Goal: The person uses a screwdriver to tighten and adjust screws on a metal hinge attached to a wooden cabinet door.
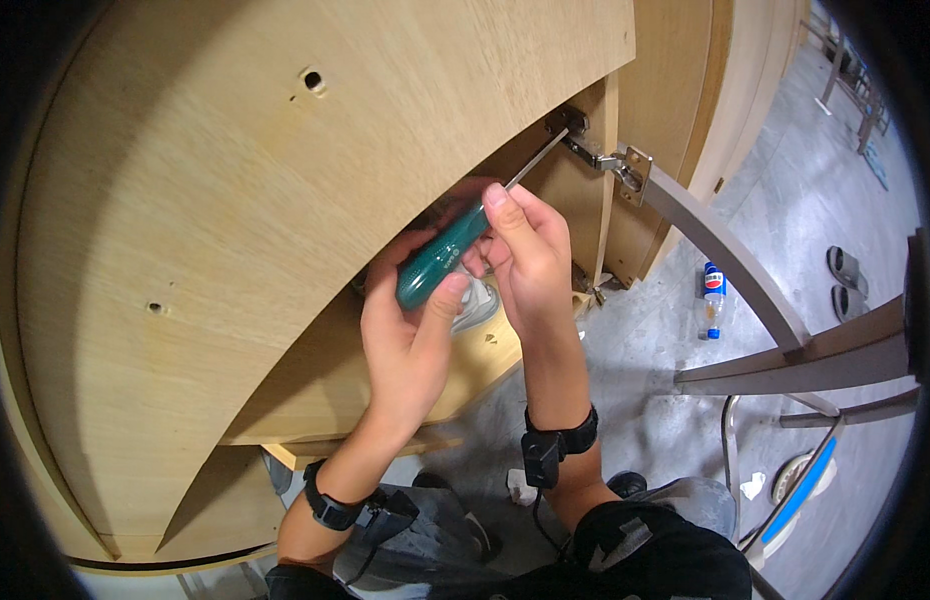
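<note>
Both my hands are closed around a screwdriver (pixel 440 258) with a green handle. My left hand (pixel 405 335) wraps the butt end of the handle. Closer to the shaft, my right hand (pixel 530 245) pinches the front of the handle between thumb and fingers. The thin metal shaft slants up and right, its tip at a metal cabinet hinge (pixel 577 140) on the inner side wall of a wooden cabinet. The hinge's cup plate (pixel 633 175) sticks out past the cabinet edge. The exact contact of the tip is too small to tell.
A large pale wooden panel (pixel 235 200) with two drilled holes covers the upper left. A clear container (pixel 475 303) sits on the cabinet's bottom board behind my hands. On the grey floor lie a plastic bottle (pixel 713 300) and slippers (pixel 847 285). A curved chair-like frame (pixel 735 250) stands at right.
</note>
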Demonstrator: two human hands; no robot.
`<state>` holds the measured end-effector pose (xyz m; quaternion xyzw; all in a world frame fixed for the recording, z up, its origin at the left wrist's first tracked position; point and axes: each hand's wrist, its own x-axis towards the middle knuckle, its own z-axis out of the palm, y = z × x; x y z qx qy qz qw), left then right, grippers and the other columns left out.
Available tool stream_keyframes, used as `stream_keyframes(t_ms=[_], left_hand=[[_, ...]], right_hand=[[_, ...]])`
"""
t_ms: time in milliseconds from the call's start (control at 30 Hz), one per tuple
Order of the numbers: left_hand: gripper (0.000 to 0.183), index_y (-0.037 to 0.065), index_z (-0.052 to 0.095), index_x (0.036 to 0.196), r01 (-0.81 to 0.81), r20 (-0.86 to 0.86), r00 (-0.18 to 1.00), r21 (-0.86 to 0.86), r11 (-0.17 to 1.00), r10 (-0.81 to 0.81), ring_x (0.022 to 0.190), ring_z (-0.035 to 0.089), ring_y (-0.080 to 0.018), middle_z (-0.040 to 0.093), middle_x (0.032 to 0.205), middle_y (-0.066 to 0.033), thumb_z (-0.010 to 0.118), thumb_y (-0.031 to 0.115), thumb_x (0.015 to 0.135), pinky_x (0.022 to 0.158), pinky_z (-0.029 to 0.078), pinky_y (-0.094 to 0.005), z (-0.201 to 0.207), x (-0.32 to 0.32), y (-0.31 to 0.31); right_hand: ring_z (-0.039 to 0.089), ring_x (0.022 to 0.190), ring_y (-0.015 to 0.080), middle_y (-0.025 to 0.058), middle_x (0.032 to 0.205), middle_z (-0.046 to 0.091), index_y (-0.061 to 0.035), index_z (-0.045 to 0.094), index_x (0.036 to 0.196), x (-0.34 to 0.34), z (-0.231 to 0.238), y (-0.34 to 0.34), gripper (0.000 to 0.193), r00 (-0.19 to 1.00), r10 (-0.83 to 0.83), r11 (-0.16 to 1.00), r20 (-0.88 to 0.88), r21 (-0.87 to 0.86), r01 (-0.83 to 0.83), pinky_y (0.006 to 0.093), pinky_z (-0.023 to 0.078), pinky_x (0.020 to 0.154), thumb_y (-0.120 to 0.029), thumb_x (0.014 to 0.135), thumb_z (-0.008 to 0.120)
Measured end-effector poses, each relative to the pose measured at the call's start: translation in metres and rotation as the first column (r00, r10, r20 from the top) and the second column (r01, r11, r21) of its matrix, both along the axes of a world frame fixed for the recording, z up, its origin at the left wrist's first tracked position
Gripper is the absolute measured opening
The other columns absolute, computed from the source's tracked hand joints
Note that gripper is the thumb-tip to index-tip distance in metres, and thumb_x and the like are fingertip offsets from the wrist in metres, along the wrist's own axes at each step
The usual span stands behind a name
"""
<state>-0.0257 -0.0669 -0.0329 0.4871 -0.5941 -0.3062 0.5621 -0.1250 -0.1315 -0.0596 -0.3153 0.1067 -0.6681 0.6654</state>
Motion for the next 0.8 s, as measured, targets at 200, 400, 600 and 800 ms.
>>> stream_keyframes(t_ms=[200, 400, 600, 800], left_hand=[[0.037, -0.002, 0.043, 0.118, -0.014, 0.086, 0.996, -0.020, 1.000, 0.016, 0.071, 0.051, -0.0088, 0.058, 0.094, -0.0078, 0.060, 0.009, 0.087, 0.064, 0.045, -0.0204, -0.002, 0.006, -0.002], [0.037, -0.002, 0.043, 0.119, -0.009, 0.098, 0.995, -0.012, 1.000, 0.010, 0.071, 0.052, -0.0089, 0.058, 0.094, -0.0078, 0.060, 0.008, 0.087, 0.065, 0.045, -0.0206, -0.004, 0.004, -0.004], [0.036, -0.002, 0.044, 0.118, -0.013, 0.098, 0.995, -0.019, 1.000, 0.015, 0.071, 0.051, -0.0088, 0.057, 0.094, -0.0077, 0.060, 0.007, 0.087, 0.065, 0.045, -0.0207, -0.005, 0.009, -0.006], [0.038, -0.004, 0.045, 0.118, -0.019, 0.056, 0.998, 0.061, 0.998, 0.015, 0.098, 0.053, -0.0153, 0.053, 0.109, -0.0112, 0.061, 0.008, 0.086, 0.086, 0.043, -0.0273, -0.003, 0.004, -0.004]], right_hand=[[0.049, 0.058, 0.0100, 0.0084, 0.079, 0.061, 0.0006, 0.057, 0.091, -0.003, 0.003, 0.000, 0.024, 0.999, 0.035, 0.999, 0.014, -0.008, -0.035, 0.0226, 0.036, 0.050, -0.021, 0.094, 0.048], [0.049, 0.056, 0.0080, 0.0050, 0.072, 0.059, 0.0031, 0.059, 0.095, -0.006, -0.003, -0.003, 0.027, 0.999, 0.026, 1.000, 0.037, -0.004, -0.026, 0.0208, 0.039, 0.050, -0.023, 0.092, 0.053], [0.048, 0.057, 0.0099, 0.0085, 0.078, 0.061, 0.0016, 0.058, 0.089, -0.004, -0.002, -0.004, 0.025, 0.999, 0.042, 0.999, 0.021, -0.020, -0.041, 0.0225, 0.035, 0.048, -0.022, 0.093, 0.050], [0.049, 0.059, 0.0102, 0.0109, 0.082, 0.063, 0.0026, 0.058, 0.097, -0.004, -0.010, -0.010, 0.027, 0.997, 0.073, 0.997, 0.037, -0.021, -0.072, 0.0216, 0.034, 0.050, -0.021, 0.093, 0.047]])
